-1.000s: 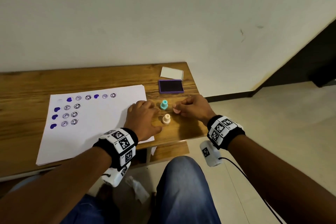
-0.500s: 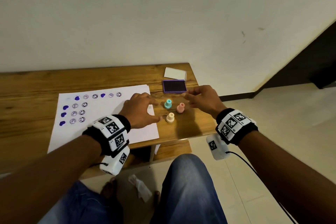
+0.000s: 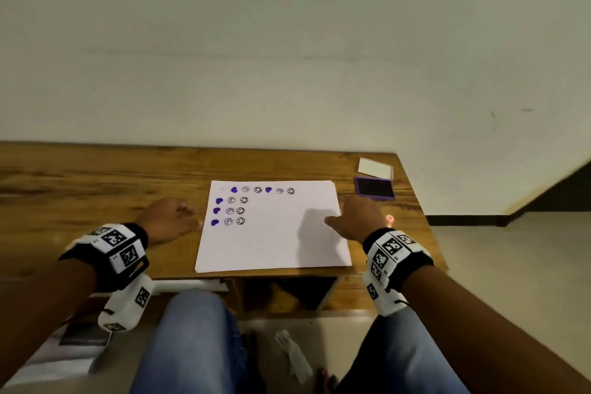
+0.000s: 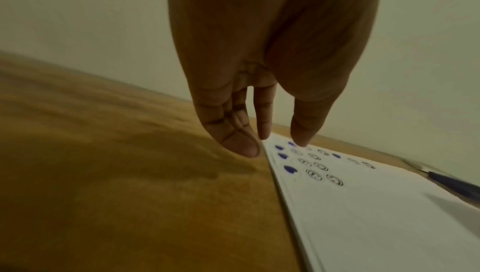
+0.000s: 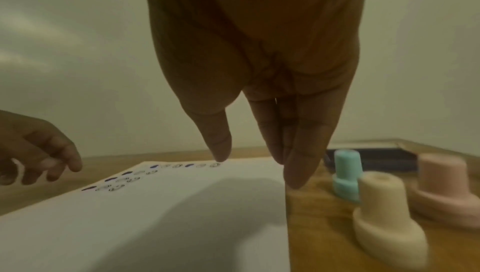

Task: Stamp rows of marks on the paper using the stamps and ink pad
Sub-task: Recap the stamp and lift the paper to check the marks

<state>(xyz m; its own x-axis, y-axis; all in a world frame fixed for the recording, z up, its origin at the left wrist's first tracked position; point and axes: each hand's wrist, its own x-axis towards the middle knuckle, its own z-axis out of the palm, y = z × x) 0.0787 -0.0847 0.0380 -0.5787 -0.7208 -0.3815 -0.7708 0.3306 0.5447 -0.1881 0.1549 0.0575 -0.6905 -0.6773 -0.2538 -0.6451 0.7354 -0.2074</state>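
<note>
White paper (image 3: 281, 240) lies on the wooden table (image 3: 96, 176), with rows of purple hearts and ring marks at its upper left (image 3: 236, 205). My left hand (image 3: 188, 217) hangs empty with relaxed fingers (image 4: 265, 120) over the table, just left of the paper (image 4: 363, 204). My right hand (image 3: 335, 217) is empty, its straight fingers (image 5: 296, 153) pointing down at the right edge of the paper (image 5: 155, 214). Beside it stand a teal stamp (image 5: 346, 173), a cream stamp (image 5: 384, 214) and a pink stamp (image 5: 444, 186); in the head view only the pink stamp (image 3: 389, 218) shows. The purple ink pad (image 3: 374, 188) lies open behind.
The ink pad's white lid (image 3: 374, 167) lies at the table's back right corner. The table's right edge (image 3: 425, 221) runs close beside the stamps. My knees in jeans (image 3: 192, 345) are below the front edge. A wall stands behind the table.
Both hands have left the stamps. My left hand crossed the paper to the table on its left. My right hand drew back to the paper's right edge. The head view swung left.
</note>
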